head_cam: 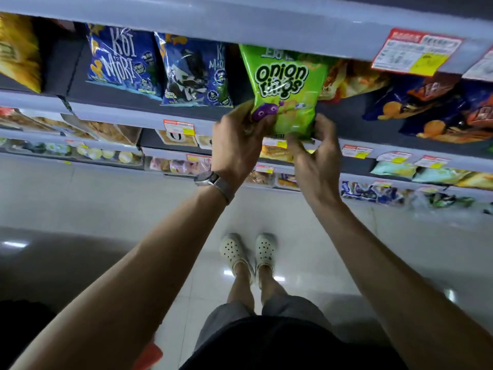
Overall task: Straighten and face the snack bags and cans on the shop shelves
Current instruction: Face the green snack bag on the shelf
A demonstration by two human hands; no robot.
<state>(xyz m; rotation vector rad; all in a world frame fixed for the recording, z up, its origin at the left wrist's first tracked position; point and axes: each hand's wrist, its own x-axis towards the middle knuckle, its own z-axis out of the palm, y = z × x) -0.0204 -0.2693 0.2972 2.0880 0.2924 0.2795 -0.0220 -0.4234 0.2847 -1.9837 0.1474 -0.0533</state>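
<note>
A green onion rings bag [284, 84] stands face-out at the front of the grey shelf [149, 117], its top under the shelf above. My left hand [237, 141], with a watch on the wrist, grips the bag's lower left corner. My right hand [314, 153] pinches the bag's bottom right edge. Two blue Koi Mori bags [124, 61] [196, 73] stand to the left of it. Orange and dark blue chip bags [432, 108] lean to the right.
A yellow bag [18, 49] sits at the far left. Price tags [416, 52] hang on the shelf edges. Lower shelves [88, 152] hold more snacks. Pale tiled floor lies below, with my feet in white clogs [248, 252].
</note>
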